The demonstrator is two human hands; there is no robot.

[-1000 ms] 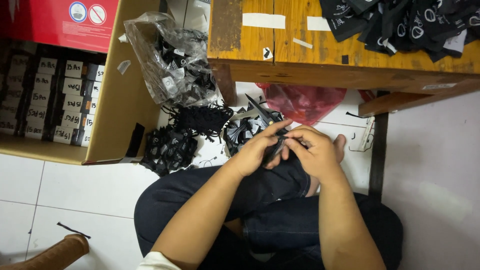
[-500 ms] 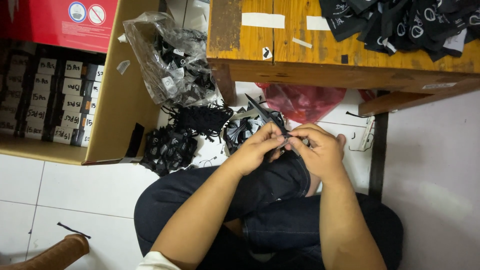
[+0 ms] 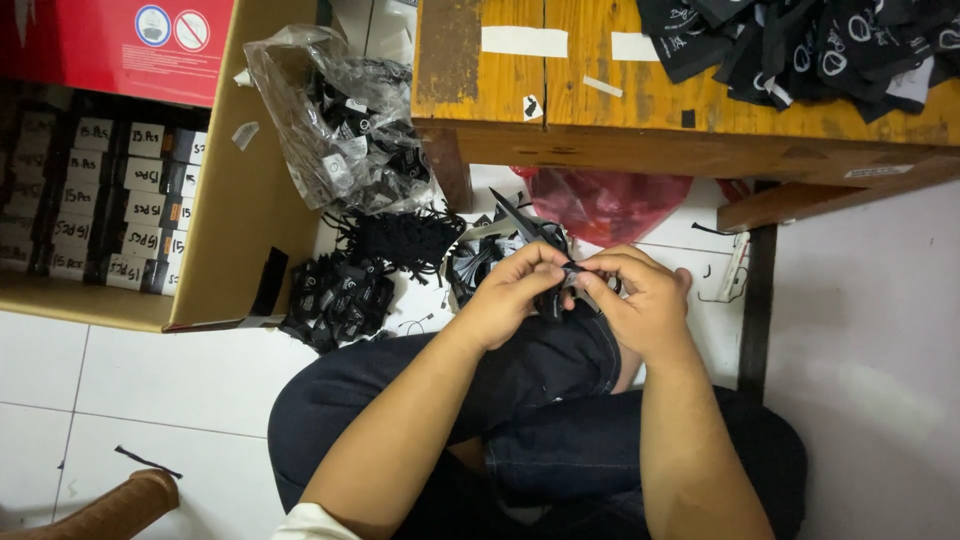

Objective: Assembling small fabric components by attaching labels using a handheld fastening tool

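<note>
Nearest, above the person's dark-trousered lap, the left hand and right hand meet, fingertips pinched together on a small black tag held between them, clear of the floor. It looks like a thin woven or fabric piece: very light, limp and not fragile, so it probably folds under its own weight and is best held by its edges or ends between thumb and forefinger, as both hands do now. Just beyond the hands, scissors lie on the white tiled floor, with heaps of similar black tags to their left. Further off, a clear plastic bag of tags leans by the open cardboard box, and a red bag sits under the near edge of the wooden desk, whose far right corner carries more black pieces.
</note>
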